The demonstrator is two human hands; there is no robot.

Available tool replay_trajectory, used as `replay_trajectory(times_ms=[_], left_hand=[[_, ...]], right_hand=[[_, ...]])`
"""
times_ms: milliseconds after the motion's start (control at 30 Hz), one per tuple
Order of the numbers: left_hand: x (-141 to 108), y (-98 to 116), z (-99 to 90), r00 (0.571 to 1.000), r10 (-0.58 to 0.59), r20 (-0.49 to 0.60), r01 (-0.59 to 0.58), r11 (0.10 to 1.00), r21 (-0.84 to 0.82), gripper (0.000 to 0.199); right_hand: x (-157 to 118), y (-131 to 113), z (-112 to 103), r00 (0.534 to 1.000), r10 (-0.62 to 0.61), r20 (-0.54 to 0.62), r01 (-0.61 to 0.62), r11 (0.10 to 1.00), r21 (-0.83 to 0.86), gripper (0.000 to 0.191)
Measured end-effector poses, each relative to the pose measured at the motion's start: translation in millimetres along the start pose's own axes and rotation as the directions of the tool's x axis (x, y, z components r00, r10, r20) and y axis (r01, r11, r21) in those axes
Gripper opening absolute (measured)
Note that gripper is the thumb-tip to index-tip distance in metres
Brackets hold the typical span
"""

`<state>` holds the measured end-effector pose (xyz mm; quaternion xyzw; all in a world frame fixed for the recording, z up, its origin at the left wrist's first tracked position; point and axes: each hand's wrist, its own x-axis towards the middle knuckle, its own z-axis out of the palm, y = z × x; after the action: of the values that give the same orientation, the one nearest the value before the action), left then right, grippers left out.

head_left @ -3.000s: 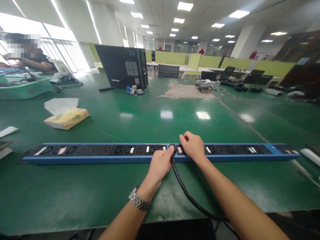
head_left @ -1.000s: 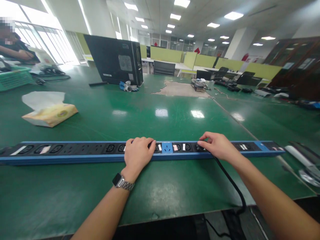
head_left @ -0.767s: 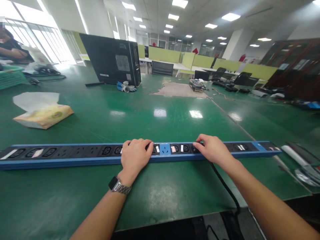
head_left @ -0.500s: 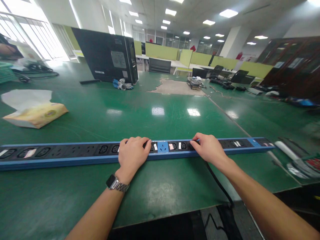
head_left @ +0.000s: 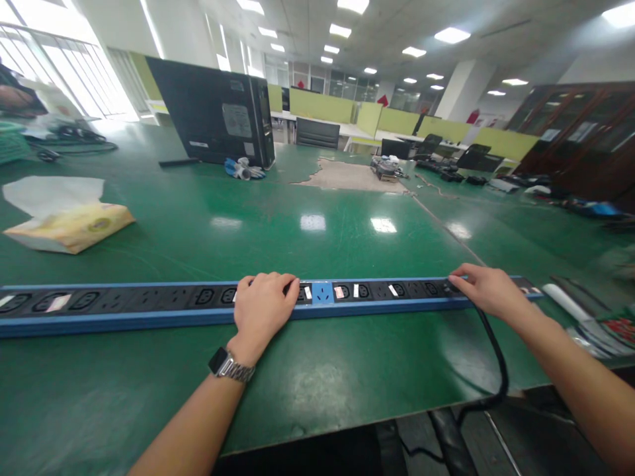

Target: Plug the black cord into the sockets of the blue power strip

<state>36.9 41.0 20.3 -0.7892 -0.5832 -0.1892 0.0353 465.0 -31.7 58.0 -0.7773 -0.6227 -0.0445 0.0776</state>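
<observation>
A long blue and black power strip with several sockets and small white labels lies across the green table. Over its middle rests my left hand, fingers curled around the strip just left of a blue socket. Near the strip's right end, my right hand pinches the end of a black cable at the sockets. The cable loops down over the table's front edge. My fingers cover the plug, so whether it is seated cannot be seen.
A tissue pack lies at the left, and a black computer case stands behind, with gloves beside it. A plastic-wrapped item is at the right. Part of another person shows at the far left.
My right hand has moved right along the strip, taking the cable end with it and uncovering sockets. My left hand has stayed in place.
</observation>
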Motion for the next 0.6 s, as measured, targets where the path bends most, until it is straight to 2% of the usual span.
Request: replay_trajectory(times_ms=[167,267,367,433,467,500,533,600], left_hand=[[0,-1,1.1,1.000,-0.007,0.018,0.007,1.000,-0.008,0.040],[0,-1,2.1,1.000,-0.001,-0.001,0.001,1.000,-0.012,0.041],[0,0,1.6,1.000,-0.010,-0.010,0.010,1.000,-0.009,0.042],[0,0,0.5,1.000,-0.010,0.007,0.010,1.000,-0.009,0.042],[0,1,-0.2,1.000,-0.007,0.015,0.007,1.000,-0.009,0.042],[1,1,-0.9,1.000,-0.005,0.021,0.005,1.000,-0.009,0.042],[1,1,-1.5,1.000,-0.006,0.023,0.006,1.000,-0.009,0.042],[1,2,-2.4,1.000,-0.020,0.024,0.020,1.000,-0.008,0.042]], right_hand=[[-2,-6,4,0.997,-0.043,0.067,0.045,0.998,-0.040,0.031],[-7,-12,9,0.997,-0.045,0.063,0.047,0.998,-0.030,0.031],[-10,-10,-4,0.999,-0.044,0.029,0.042,0.997,0.058,0.030],[-9,1,-26,0.989,0.083,-0.124,-0.066,0.988,0.140,0.031],[-7,10,-39,0.960,0.187,-0.210,-0.148,0.971,0.187,0.033],[-5,21,-52,0.911,0.305,-0.278,-0.240,0.940,0.243,0.035],[-3,32,-63,0.880,0.392,-0.269,-0.317,0.905,0.285,0.036],[0,54,-73,0.862,0.495,-0.107,-0.429,0.827,0.363,0.036]])
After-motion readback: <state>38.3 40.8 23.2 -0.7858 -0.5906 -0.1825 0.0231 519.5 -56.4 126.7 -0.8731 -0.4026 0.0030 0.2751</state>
